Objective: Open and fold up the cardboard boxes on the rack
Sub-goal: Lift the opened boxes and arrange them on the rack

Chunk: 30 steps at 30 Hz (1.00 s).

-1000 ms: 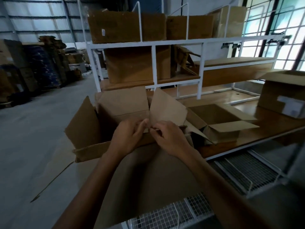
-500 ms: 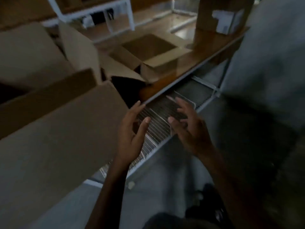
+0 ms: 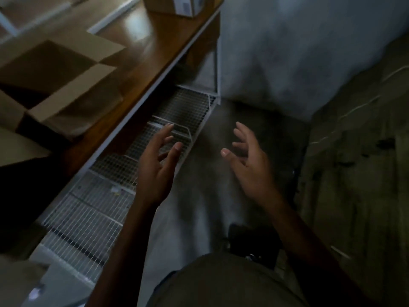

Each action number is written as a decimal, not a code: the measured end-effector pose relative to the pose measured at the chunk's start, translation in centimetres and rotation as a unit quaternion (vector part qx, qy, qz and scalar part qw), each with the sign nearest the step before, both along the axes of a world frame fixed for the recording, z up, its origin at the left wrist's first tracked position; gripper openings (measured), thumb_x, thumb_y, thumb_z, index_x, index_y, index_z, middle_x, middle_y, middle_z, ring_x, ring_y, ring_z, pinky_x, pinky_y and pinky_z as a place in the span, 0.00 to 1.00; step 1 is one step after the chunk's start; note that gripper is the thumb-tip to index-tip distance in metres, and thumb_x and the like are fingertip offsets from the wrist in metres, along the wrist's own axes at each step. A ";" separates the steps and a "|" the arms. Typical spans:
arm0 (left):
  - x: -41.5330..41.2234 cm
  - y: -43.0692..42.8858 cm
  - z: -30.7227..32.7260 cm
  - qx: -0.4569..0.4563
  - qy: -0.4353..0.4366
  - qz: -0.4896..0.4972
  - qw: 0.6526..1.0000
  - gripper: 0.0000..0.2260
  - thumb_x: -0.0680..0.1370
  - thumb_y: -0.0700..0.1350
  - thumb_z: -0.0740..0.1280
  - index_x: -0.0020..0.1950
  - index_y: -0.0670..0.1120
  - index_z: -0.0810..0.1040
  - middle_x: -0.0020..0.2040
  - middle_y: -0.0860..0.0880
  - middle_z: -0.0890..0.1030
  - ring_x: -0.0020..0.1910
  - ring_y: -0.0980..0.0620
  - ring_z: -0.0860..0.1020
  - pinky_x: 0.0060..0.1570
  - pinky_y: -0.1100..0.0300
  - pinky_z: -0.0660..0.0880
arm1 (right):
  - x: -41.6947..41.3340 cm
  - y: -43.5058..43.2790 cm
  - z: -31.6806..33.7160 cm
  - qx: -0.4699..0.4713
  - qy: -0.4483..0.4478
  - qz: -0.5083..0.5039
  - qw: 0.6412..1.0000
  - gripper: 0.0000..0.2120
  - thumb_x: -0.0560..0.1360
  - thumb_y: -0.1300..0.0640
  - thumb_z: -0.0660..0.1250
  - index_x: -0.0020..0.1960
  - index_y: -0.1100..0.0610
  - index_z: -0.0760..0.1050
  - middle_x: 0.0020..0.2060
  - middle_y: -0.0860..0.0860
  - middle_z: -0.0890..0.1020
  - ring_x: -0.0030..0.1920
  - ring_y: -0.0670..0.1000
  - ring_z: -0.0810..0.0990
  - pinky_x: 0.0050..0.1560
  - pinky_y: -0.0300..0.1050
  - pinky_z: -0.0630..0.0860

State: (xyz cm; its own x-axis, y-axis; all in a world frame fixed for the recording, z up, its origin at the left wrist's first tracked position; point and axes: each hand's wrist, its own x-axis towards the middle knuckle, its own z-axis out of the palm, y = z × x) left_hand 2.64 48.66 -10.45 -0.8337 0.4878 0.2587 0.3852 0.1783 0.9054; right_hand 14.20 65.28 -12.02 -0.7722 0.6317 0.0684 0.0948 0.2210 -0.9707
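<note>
An opened cardboard box [image 3: 66,89] with its flaps spread sits on the wooden rack shelf [image 3: 155,41] at the upper left. A second, closed box with a white label [image 3: 177,5] stands at the shelf's far end. My left hand [image 3: 158,165] hovers with fingers spread over the wire mesh shelf, holding nothing. Over the grey floor, my right hand [image 3: 247,158] is also spread and empty. Both hands are to the right of the opened box and apart from it.
A white wire mesh shelf [image 3: 93,209] juts out below the wooden shelf. Part of another cardboard sheet [image 3: 20,142] shows at the left edge. Flattened cardboard [image 3: 358,151] lies on the floor at right. A dark object [image 3: 254,244] sits by my feet.
Both hands let go of the big box's flaps and moved away from it. The view swung down and to the right, toward the floor; the big box has left the frame.
</note>
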 end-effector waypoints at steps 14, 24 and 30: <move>-10.2 15.5 -1.6 0.021 -0.018 -0.049 0.998 0.25 0.78 0.57 0.62 0.73 0.48 0.69 0.63 0.50 0.78 0.63 0.55 0.77 0.57 0.53 0.77 | -8.5 13.8 -0.6 -0.028 -0.005 -0.066 0.997 0.27 0.76 0.55 0.69 0.73 0.46 0.66 0.65 0.41 0.71 0.60 0.41 0.76 0.49 0.27 0.73; -28.8 30.6 0.5 0.039 0.037 -0.054 0.997 0.25 0.78 0.56 0.62 0.73 0.48 0.68 0.61 0.60 0.75 0.59 0.64 0.76 0.52 0.72 0.74 | -26.8 28.0 1.8 0.013 -0.003 -0.051 0.999 0.27 0.77 0.51 0.68 0.74 0.45 0.64 0.70 0.42 0.70 0.63 0.42 0.75 0.55 0.35 0.72; -39.0 38.1 2.6 0.009 0.066 -0.063 0.996 0.24 0.79 0.54 0.63 0.74 0.50 0.66 0.70 0.55 0.71 0.65 0.57 0.74 0.53 0.77 0.71 | -36.7 35.3 4.4 0.029 0.007 -0.050 0.998 0.26 0.77 0.50 0.68 0.73 0.43 0.65 0.63 0.34 0.70 0.60 0.38 0.75 0.50 0.28 0.72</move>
State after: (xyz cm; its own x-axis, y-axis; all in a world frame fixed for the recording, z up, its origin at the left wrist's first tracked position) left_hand -36.35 86.75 -7.81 -0.7238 0.5809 0.3724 0.5200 0.1045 0.8477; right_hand -22.48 100.60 -7.66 -0.7038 0.7006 0.1174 0.1055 0.2666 -0.9580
